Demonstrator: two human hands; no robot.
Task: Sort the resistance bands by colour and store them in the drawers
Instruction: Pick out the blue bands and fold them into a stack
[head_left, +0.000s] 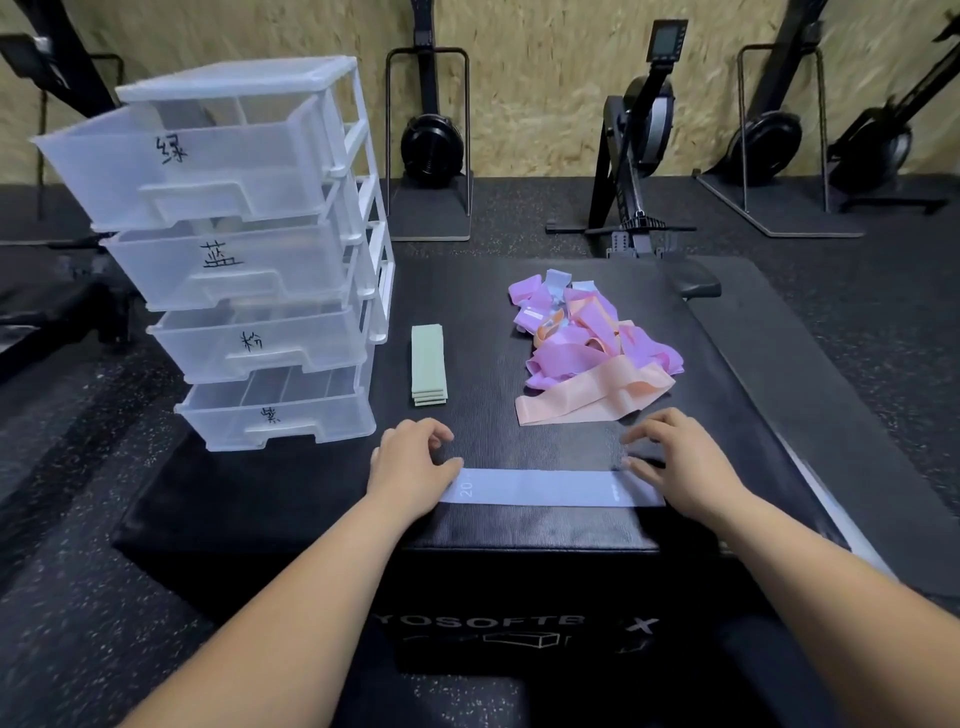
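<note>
A pale blue resistance band (545, 487) lies flat along the near edge of the black soft box (519, 545). My left hand (413, 465) presses its left end and my right hand (670, 460) presses its right end, fingers loosely bent. A neat stack of green bands (428, 364) lies beside the drawer unit. A tangled pile of purple, peach and pale blue bands (592, 343) sits at the right. The clear four-drawer unit (249, 249) stands at the left, each drawer pulled out and hand-labelled.
Rowing machines (639, 156) stand upright against the wooden wall behind. A black rubber floor surrounds the box. A dark mat (831, 389) lies to the right of the box.
</note>
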